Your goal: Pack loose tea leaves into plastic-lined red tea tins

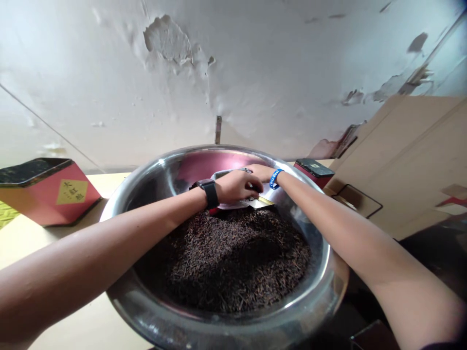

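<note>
A large steel bowl (314,296) in front of me holds a heap of dark loose tea leaves (233,257). Over its far side both hands meet at a silver foil pouch (270,197) with a gold edge. My left hand (239,185), with a black watch on the wrist, curls its fingers onto the pouch's mouth. My right hand (260,171), with a blue wristband, holds the pouch from behind; its fingers are mostly hidden.
A red square tea tin (47,192) with a yellow label stands at the left on the pale table (22,233). A smaller red tin (315,171) sits behind the bowl at right. A cardboard box (412,160) leans at the right. A peeling wall rises behind.
</note>
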{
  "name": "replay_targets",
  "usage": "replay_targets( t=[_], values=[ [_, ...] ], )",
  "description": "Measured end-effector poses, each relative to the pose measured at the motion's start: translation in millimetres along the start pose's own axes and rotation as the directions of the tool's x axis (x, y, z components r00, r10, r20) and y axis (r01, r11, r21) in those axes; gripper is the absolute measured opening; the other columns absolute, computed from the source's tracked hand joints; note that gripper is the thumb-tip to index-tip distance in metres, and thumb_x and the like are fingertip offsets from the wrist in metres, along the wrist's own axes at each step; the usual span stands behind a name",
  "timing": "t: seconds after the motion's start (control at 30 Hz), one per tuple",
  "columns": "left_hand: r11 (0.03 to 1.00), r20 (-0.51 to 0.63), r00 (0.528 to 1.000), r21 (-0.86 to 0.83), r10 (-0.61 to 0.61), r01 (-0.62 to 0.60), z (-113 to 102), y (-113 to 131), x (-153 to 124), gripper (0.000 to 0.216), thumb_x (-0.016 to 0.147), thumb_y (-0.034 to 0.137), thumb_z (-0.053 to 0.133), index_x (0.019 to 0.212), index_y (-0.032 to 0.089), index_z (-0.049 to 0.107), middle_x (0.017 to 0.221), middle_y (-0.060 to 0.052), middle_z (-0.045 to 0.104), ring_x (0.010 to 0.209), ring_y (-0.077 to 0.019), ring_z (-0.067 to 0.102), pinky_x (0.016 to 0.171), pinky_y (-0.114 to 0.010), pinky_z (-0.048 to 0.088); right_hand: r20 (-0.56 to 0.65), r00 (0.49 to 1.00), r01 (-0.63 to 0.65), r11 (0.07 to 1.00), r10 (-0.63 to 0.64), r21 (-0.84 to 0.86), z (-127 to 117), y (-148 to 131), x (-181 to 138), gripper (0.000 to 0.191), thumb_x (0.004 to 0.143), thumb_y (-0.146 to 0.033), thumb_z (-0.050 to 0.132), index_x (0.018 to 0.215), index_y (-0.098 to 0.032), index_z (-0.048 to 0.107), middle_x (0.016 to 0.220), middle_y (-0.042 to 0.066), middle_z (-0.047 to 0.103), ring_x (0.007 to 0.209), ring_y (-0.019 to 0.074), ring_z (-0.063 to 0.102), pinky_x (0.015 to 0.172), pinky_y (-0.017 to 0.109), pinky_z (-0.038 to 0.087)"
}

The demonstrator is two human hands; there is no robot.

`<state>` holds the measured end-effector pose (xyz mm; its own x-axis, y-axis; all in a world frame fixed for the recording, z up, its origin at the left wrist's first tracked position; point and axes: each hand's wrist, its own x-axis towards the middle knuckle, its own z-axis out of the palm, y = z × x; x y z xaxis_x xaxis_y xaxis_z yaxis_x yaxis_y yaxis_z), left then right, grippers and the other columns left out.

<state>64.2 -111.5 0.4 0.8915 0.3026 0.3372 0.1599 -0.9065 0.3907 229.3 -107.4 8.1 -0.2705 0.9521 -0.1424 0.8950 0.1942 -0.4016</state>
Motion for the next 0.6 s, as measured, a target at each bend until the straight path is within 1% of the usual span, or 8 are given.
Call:
replay_targets(
  t=[0.1,0.23,0.43,0.5,0.6],
  values=[
    [0.993,-0.08,0.994,0.086,-0.075,0.082,-11,-11,-2,0.02,0.076,0.022,0.052,0.091,0.018,0.064,0.088,-0.001,0.065,0.077,-0.011,0.057,0.074,-0.023,0.042,-0.001,1.0,-0.009,1.0,0.009,-0.005,0,-5,0,0.028,0.085,-0.032,0.045,0.108,-0.017,0.051,0.111,0.008,0.051,0.093,0.0167,0.053,0.079,0.036,0.045],
    [0.969,-0.198,0.975,0.204,-0.095,0.136,-8,-22,-4,0.023,0.077,0.022,0.049,0.094,0.018,0.063,0.093,-0.004,0.065,0.083,-0.0137,0.056,0.079,-0.027,0.04,-0.01,1.0,-0.011,1.0,0.01,-0.011,0,-7,3,0.03,0.084,-0.032,0.046,0.11,-0.015,0.05,0.111,0.008,0.051,0.093,0.0172,0.053,0.078,0.037,0.046],
    [0.962,-0.256,0.965,0.244,-0.063,0.127,1,-24,-3,0.022,0.077,0.023,0.049,0.095,0.019,0.063,0.093,-0.003,0.064,0.084,-0.0139,0.056,0.078,-0.026,0.04,-0.03,0.999,0.019,1.0,-0.019,-0.017,1,0,10,0.03,0.085,-0.032,0.046,0.109,-0.016,0.051,0.109,0.007,0.052,0.092,0.0167,0.053,0.077,0.037,0.046],
    [0.952,-0.268,0.961,0.268,-0.075,0.149,1,-24,-4,0.022,0.077,0.026,0.05,0.094,0.022,0.063,0.093,-0.003,0.064,0.084,-0.0149,0.056,0.076,-0.027,0.04,-0.034,0.999,0.031,0.999,-0.032,-0.022,1,4,15,0.029,0.083,-0.031,0.049,0.105,-0.013,0.053,0.103,0.007,0.056,0.087,0.0169,0.055,0.073,0.033,0.046],
    [0.929,-0.29,0.949,0.303,-0.122,0.212,-2,-23,-6,0.021,0.076,0.03,0.051,0.093,0.025,0.063,0.093,-0.002,0.064,0.082,-0.0164,0.056,0.072,-0.029,0.041,-0.041,0.998,0.052,0.998,-0.053,-0.036,2,12,25,0.022,0.076,-0.024,0.054,0.093,-0.011,0.059,0.091,0.007,0.061,0.08,0.0175,0.055,0.067,0.027,0.043]
  ],
)
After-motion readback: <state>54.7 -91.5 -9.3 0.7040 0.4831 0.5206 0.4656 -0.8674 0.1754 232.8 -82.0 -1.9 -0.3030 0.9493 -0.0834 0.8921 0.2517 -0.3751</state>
